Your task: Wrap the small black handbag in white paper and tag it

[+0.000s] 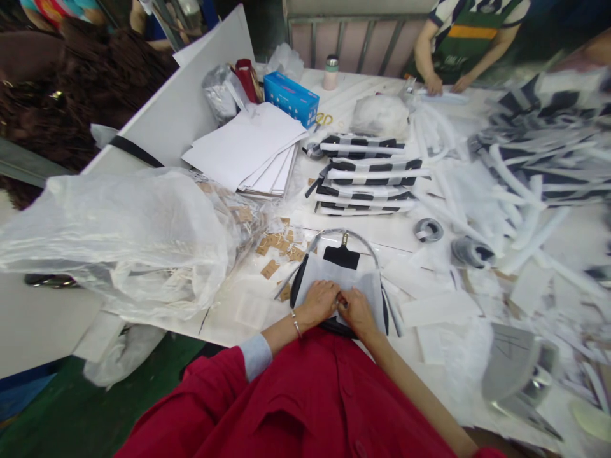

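A black handbag point(296, 287) lies on the table right in front of me, its curved handle point(370, 240) in a pale wrapping. A sheet of thin white paper point(310, 270) covers most of its front. Above the paper a black flap point(342, 257) with a gold-coloured clasp point(344, 238) sticks out. My left hand point(323, 301) rests on the paper, fingers curled and closed at the tips. Against it, my right hand point(356, 312) is closed in a pinch. Whatever small thing lies between the fingertips is hidden.
Brown tags point(270, 269) lie left of the bag, beside a large clear plastic bag point(143, 235). Wrapped black handbags point(367, 191) are stacked beyond. Tape rolls point(428, 230), a tape dispenser point(518, 369) and white strips lie right. Across the table, a person point(470, 48) works.
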Available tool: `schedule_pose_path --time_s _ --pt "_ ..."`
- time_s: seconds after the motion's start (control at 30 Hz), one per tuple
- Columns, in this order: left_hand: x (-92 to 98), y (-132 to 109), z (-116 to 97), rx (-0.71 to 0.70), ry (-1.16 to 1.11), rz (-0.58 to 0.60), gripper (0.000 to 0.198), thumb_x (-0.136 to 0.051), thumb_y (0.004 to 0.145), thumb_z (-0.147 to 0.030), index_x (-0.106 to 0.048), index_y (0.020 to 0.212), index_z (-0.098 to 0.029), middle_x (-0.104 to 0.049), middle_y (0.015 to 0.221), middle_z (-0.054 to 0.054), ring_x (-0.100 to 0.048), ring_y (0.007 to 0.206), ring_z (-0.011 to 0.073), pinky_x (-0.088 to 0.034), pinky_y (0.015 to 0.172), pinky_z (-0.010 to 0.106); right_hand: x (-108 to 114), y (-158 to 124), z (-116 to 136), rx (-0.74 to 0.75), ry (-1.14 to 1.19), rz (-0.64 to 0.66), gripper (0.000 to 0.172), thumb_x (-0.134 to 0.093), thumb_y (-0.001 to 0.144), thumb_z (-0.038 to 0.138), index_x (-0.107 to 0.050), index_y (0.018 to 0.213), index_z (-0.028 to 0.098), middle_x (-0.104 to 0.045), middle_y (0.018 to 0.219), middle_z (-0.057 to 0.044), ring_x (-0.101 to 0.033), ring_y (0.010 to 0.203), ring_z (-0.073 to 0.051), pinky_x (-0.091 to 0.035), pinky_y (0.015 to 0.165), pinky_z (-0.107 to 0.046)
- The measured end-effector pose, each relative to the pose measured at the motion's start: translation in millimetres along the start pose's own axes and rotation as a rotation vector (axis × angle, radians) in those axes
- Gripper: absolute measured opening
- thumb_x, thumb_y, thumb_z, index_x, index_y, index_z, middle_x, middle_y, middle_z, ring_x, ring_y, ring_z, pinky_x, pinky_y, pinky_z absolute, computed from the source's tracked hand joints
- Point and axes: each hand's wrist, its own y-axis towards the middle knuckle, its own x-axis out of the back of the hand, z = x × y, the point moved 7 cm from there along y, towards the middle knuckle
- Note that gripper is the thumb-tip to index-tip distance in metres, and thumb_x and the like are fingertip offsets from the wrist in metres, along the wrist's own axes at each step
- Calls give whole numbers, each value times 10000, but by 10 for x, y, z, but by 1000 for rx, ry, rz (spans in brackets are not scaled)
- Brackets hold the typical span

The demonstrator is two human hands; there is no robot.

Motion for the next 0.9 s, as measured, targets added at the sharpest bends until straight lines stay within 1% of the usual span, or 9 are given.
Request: schedule_pose_path --time_s 0.07,0.17,0.27,0.33,0.47,0.6,0.73,0.9 --pt "-26 14 8 1 27 -3 216 -601 863 -234 -531 1065 -201 -610 1098 67 -537 1052 249 -404 914 386 34 4 2 6 78 51 178 -472 778 155 -638 790 218 -705 789 -27 -625 835 -201 -322 1119 -442" --pt "-75 58 29 22 43 -7 274 -624 845 -243 -517 1094 -199 -598 1106 71 -524 1051 261 -400 902 401 87 16 17 -10 216 119 240 -431 841 223 -638 719 231 -709 754 -3 -617 741 -171 -288 1146 -448" --pt "-109 84 44 41 38 -16 268 -620 842 -230 -522 1089 -201 -595 1099 72 -522 1043 261 -395 895 401 128 39 20 -55 230 108 264 -441 833 251 -628 648 230 -686 670 10 -580 634 -150 -285 1150 -443" --pt "-111 74 41 45 40 -28 260 -614 841 -220 -523 1084 -202 -595 1089 71 -520 1038 258 -391 897 398 127 51 12 -79 233 91 246 -455 811 246 -633 641 230 -685 656 13 -575 612 -144 -284 1153 -441" --pt "-79 28 12 24 50 -50 198 -589 867 -246 -533 1050 -197 -596 1067 66 -517 1030 249 -391 906 396 100 58 -49 -124 339 91 215 -479 805 282 -647 678 238 -693 667 20 -606 622 -147 -266 1168 -454" --pt "-48 18 2 8 42 -60 177 -602 859 -246 -548 1021 -200 -608 1039 50 -527 1012 238 -396 893 382 95 55 -101 -141 416 95 187 -500 801 299 -653 710 245 -727 741 13 -648 683 -161 -251 1180 -466" --pt "-53 37 10 1 43 -58 185 -617 851 -252 -553 1015 -198 -611 1037 46 -531 1010 236 -396 892 379 87 57 -119 -147 415 71 177 -498 792 266 -658 719 245 -740 781 9 -658 716 -161 -243 1185 -466" --pt "-64 52 24 10 29 -31 188 -616 851 -252 -560 1022 -198 -610 1054 59 -527 1027 243 -388 900 385 65 61 -103 -141 389 84 197 -472 789 250 -659 728 249 -745 805 10 -655 749 -166 -258 1171 -472"
